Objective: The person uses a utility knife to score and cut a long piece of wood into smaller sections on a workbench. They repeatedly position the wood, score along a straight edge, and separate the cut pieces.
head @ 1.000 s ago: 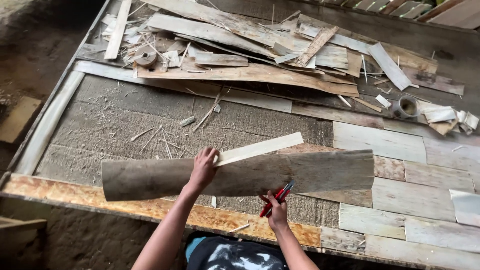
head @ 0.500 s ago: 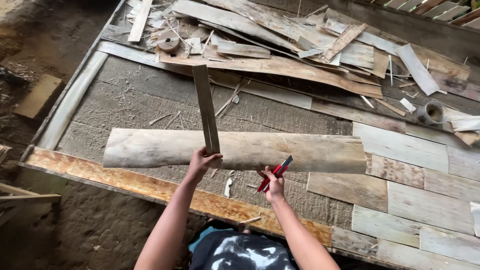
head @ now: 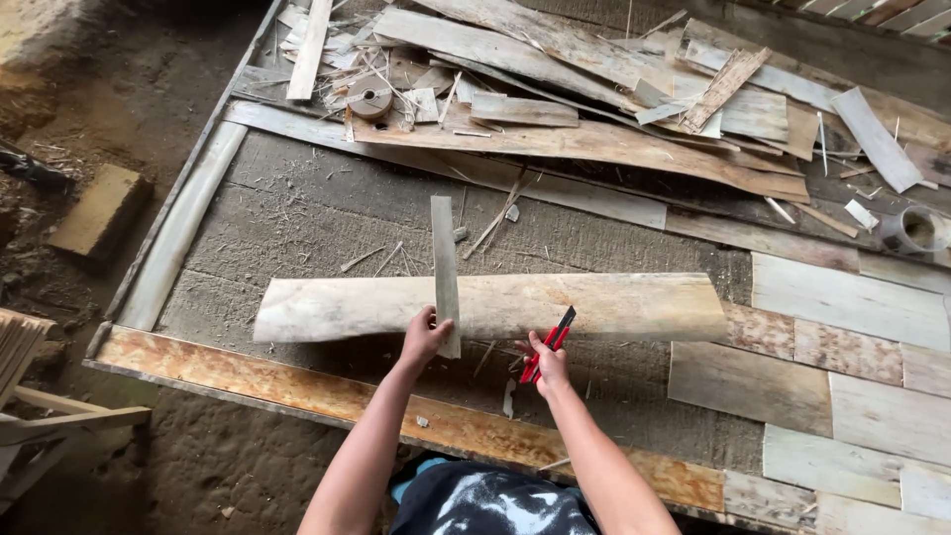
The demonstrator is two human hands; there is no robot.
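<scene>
Moved: the narrow strip [head: 445, 269] stood almost flat along the veneer sheet [head: 495, 307] a second ago; half a second ago it leaned left, and now it stands nearly square across the sheet, its far end pointing away from the person.
Veneer sheet: a long pale sheet lying crosswise on the table [head: 297, 213], just ahead of both hands; it sits lower and flatter than a second ago.
Left hand [head: 424, 337]: grip closed on the near end of the narrow strip, thumb on top, forearm reaching straight up from the body.
Right hand [head: 548, 362]: grip closed round a red utility knife [head: 550, 342], blade end touching the near edge of the sheet; the hand has hardly shifted.
Around: a heap of veneer scraps [head: 594, 89] covers the far side of the table, with a tape roll [head: 369, 99] among them; joined pale pieces [head: 852, 297] lie to the right.
In the way: loose splinters [head: 495, 213] lie scattered on the grey board beyond the sheet.
Floor: a wooden block [head: 99, 208] lies on the dirt at left.
</scene>
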